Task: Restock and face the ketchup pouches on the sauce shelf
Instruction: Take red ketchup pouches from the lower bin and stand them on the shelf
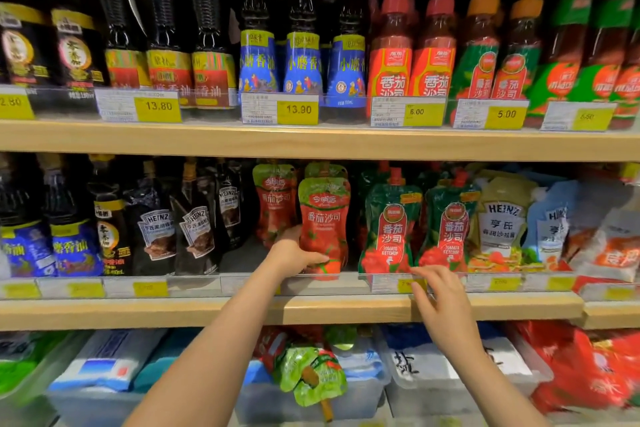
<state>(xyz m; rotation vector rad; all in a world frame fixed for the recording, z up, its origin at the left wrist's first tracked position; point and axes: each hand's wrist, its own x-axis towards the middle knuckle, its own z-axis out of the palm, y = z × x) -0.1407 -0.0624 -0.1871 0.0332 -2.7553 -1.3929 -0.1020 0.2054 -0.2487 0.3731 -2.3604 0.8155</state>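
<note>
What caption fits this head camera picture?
Left hand holds a red ketchup pouch on the shelf.

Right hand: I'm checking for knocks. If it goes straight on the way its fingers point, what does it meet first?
Probably the clear shelf-edge rail, then the green tomato ketchup pouch behind; the right hand looks almost at it, depth unclear.

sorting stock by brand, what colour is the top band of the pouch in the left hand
Light green over a red body, on the ketchup pouch the left hand grips; head view shows it.
</note>
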